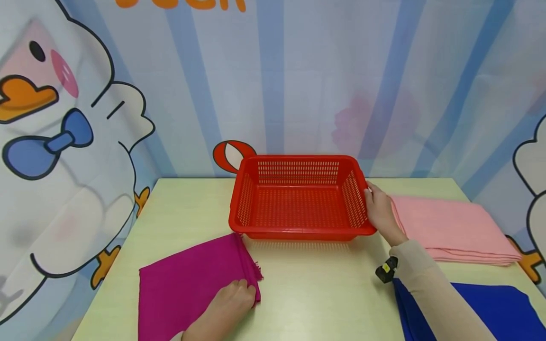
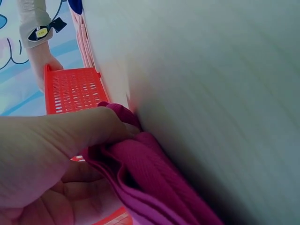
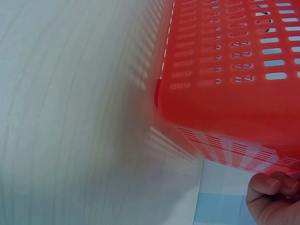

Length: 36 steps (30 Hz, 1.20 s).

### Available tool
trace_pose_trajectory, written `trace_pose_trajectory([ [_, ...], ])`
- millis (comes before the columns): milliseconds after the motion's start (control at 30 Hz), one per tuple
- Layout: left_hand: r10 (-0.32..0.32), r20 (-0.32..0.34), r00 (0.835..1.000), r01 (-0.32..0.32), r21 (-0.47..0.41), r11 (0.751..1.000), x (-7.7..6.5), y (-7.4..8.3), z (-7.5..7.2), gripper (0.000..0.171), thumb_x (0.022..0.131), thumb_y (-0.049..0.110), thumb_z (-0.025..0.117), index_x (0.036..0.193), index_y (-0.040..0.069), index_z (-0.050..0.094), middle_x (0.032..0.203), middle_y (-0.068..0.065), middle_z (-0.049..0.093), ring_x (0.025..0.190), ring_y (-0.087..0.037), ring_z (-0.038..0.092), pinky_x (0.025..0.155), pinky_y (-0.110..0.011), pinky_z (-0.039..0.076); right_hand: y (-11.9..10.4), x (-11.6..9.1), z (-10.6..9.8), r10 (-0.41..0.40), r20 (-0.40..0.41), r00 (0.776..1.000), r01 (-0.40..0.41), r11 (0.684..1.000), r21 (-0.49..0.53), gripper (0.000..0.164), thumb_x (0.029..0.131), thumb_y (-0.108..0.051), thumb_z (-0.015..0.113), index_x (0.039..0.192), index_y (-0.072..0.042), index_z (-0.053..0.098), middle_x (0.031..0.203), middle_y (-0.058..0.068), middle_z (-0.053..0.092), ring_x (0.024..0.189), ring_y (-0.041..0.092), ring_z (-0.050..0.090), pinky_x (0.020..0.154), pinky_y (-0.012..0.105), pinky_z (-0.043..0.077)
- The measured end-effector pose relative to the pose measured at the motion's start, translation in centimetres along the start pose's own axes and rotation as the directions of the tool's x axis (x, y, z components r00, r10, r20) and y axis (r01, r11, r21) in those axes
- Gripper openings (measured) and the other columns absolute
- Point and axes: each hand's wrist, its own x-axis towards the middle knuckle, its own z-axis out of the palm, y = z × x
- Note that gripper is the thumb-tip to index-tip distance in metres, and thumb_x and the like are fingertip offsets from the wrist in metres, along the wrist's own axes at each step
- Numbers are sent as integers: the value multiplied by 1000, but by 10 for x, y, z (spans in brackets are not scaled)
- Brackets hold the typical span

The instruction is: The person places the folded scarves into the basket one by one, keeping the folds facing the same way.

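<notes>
Left grip [image 1: 232, 300] pinching edge of folded magenta cloth [image 1: 192, 284], lying on surface [image 1: 315, 284], front-left of red basket [image 1: 298, 230]. Right grip [image 1: 379, 208] grasping basket's right rim. Folded pink cloth [image 1: 452, 227] right of basket; blue cloth [image 1: 495, 303] front-right of basket.

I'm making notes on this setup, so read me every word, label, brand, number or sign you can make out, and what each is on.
No whole word can be read.
Orange lettering on the backdrop: cut off by the head view's top edge, so unreadable.
Yellow label on the black device by the right sleeve: too small and blurred to read.
Red basket, magenta cloth, pink cloth, blue cloth: no text visible.
</notes>
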Motion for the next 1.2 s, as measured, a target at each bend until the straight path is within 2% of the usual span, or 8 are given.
trace_pose_trajectory([
  [200,13,-3,1000,-13,-1,1000,0,3,0,23,76,14,88,86,4,69,69,-6,55,59,-13,49,56,-20,52,1,0,0,-10,0,1000,10,1000,7,46,110,-12,34,148,12,33,90,28,60,65,26,60,53,25,48],
  [400,35,-65,997,-32,42,999,0,5,2,17,79,8,85,81,5,68,66,-5,54,57,-13,50,53,-19,50,3,0,1,-19,3,1000,19,1000,7,45,110,-12,34,149,12,32,83,22,57,61,22,57,51,25,47],
  [500,44,-84,995,-40,54,998,0,7,3,16,79,6,83,79,5,67,65,-5,53,56,-13,50,51,-19,49,4,1,1,-16,2,1000,16,1000,13,46,110,-12,34,149,11,32,83,22,57,62,23,58,51,25,47],
  [733,64,-55,996,-63,32,998,-1,12,3,16,80,7,83,80,5,68,66,-6,54,56,-13,48,51,-19,48,3,-1,1,-5,2,1000,5,1000,20,46,110,-14,33,149,10,32,87,24,59,67,28,61,52,24,48],
  [967,109,-118,987,-104,53,993,-3,17,4,17,79,7,82,76,5,66,64,-5,52,55,-11,45,47,-19,46,3,-1,1,-6,1,1000,6,1000,15,46,110,-13,33,149,12,32,92,27,59,69,29,62,53,23,49],
  [1200,127,-88,988,-124,41,991,-5,21,3,17,80,13,83,79,7,67,66,-4,53,56,-10,44,48,-18,45,2,-1,1,1,2,1000,-1,1000,20,46,110,-14,33,149,11,32,91,26,59,67,27,61,53,24,48],
])
